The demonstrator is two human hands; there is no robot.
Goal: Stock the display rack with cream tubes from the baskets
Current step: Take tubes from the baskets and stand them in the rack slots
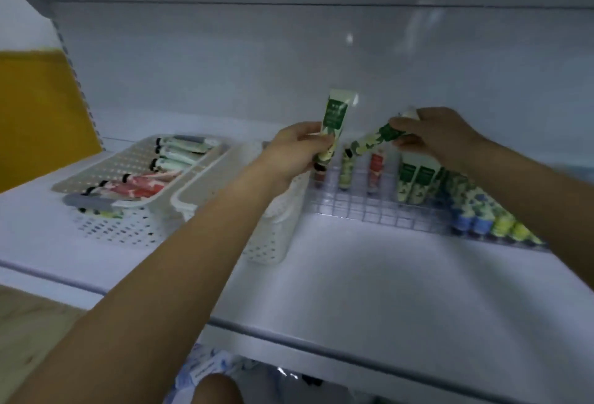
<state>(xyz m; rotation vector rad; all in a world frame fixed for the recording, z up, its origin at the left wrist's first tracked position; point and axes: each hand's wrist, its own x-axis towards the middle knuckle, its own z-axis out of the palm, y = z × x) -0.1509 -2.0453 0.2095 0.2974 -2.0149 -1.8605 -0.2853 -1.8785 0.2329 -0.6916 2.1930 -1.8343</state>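
Note:
My left hand [297, 146] grips a green-and-cream tube [334, 120] upright, cap down, just left of the clear wire display rack [353, 207]. My right hand [434, 136] pinches the crimped end of a second green leaf-patterned tube [369, 143], which slants down to the left with its cap over the rack's back row. Several tubes stand in the rack: green and red ones at the back, dark green, blue and yellow ones to the right. A white perforated basket [128, 172] on the left holds several green and red tubes lying flat.
A second white perforated basket [273, 230] stands between the first basket and the rack, partly behind my left forearm. All rest on a white shelf [385, 275] with a white back wall. A yellow panel [38, 107] stands at far left. A lower shelf shows packaged goods.

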